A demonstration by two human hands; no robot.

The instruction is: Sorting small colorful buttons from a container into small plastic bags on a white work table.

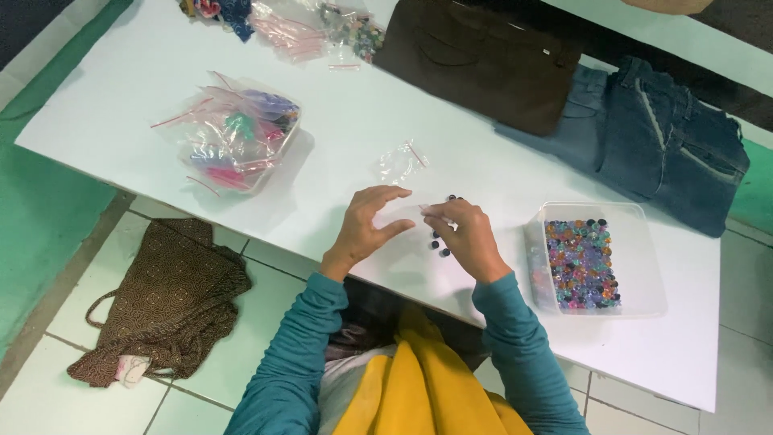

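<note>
My left hand (366, 228) and my right hand (465, 235) meet over the white table (346, 129), both pinching a small clear plastic bag (400, 216) stretched between them. A few dark buttons (439, 242) lie on the table just under and between my hands. Another empty clear zip bag (403, 161) lies a little farther away. To the right of my right hand stands a clear plastic tub (644, 266) filled with several colourful buttons (581, 263).
A pile of clear bags holding coloured buttons (237, 138) sits at the left, more bags (310, 31) at the far edge. Brown trousers (479, 60) and blue jeans (660, 137) lie at the back right. A brown patterned bag (165, 302) lies on the tiled floor.
</note>
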